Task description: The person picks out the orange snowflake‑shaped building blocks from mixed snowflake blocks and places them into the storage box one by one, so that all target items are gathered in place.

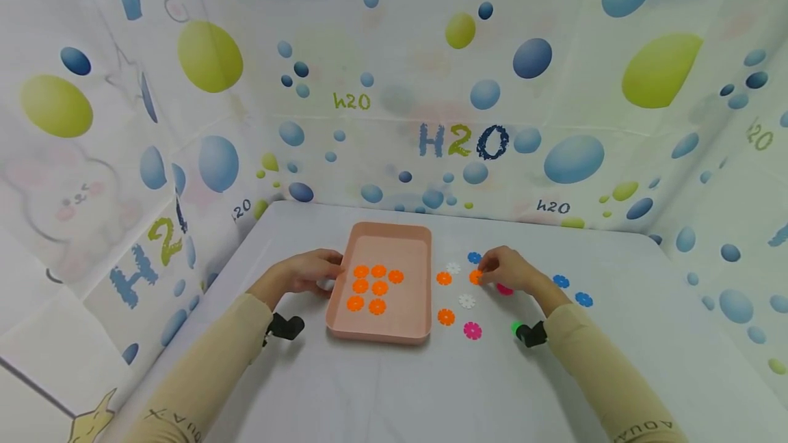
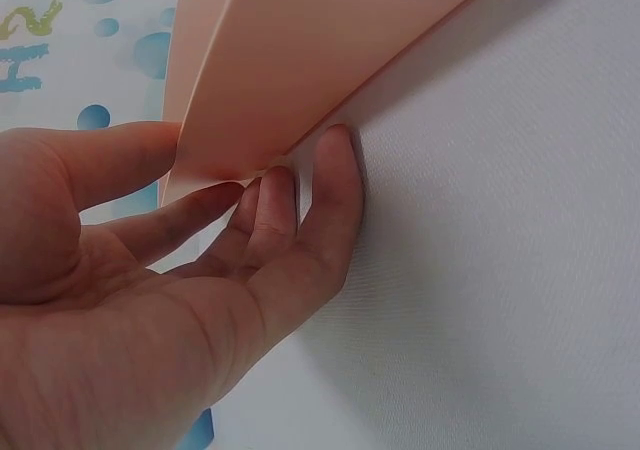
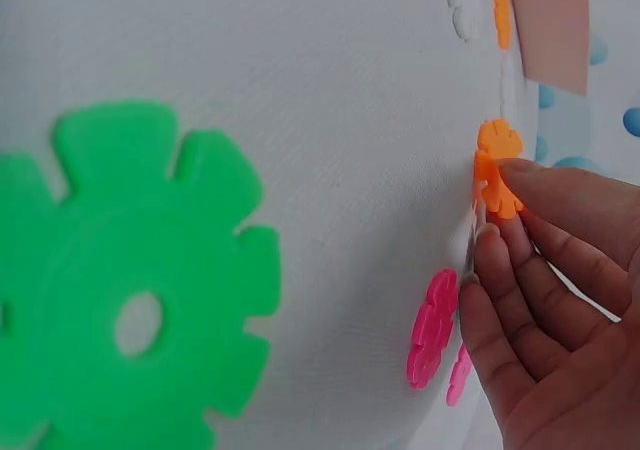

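Note:
My left hand grips the left side of a shallow salmon-pink tray. In the left wrist view the thumb touches the tray's wall and the fingers curl in by its lower edge. Several orange notched discs, flower-shaped, lie in the tray's left half. To the right of the tray, my right hand pinches an orange notched disc between thumb and fingers, low over the table. A pink disc lies close by its fingers.
Scattered right of the tray are orange discs, white discs, a pink disc and blue discs. A green disc lies near the right wrist. A bubble-printed curtain stands behind the white table.

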A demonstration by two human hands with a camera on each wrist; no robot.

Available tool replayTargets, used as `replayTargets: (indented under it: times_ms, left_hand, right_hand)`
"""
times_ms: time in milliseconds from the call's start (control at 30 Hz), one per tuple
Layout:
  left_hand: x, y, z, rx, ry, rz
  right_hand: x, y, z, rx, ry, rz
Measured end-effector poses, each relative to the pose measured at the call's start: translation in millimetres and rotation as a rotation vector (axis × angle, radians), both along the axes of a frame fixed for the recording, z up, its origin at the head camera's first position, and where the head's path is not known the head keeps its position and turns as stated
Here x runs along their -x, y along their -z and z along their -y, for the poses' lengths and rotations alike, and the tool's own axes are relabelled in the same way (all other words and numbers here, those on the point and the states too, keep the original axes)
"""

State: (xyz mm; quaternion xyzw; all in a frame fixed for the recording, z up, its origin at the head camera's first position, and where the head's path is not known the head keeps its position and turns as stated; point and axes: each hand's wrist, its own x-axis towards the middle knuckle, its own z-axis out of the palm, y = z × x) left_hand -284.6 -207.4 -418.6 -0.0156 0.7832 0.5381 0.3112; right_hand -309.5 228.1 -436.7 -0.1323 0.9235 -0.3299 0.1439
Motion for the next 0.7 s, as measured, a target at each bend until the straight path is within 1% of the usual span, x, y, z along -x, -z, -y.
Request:
replayTargets:
  times_ms: [300, 500, 700]
  left_hand:
    - [1.2, 1.4, 1.5, 0.007, 0.010, -0.005]
    - [1.8, 2.3, 1.6, 0.006, 0.011, -0.006]
    - [1.3, 2.1, 1.5, 0.002, 0.011, -0.007]
  right_hand:
    - [-6.3, -6.2, 0.1, 0.029, 0.009, -0.007]
    - [-11.6, -12.0, 5.3, 0.082, -0.037, -0.046]
    - [-19.1, -23.5, 25.0, 0.155, -0.086, -0.088]
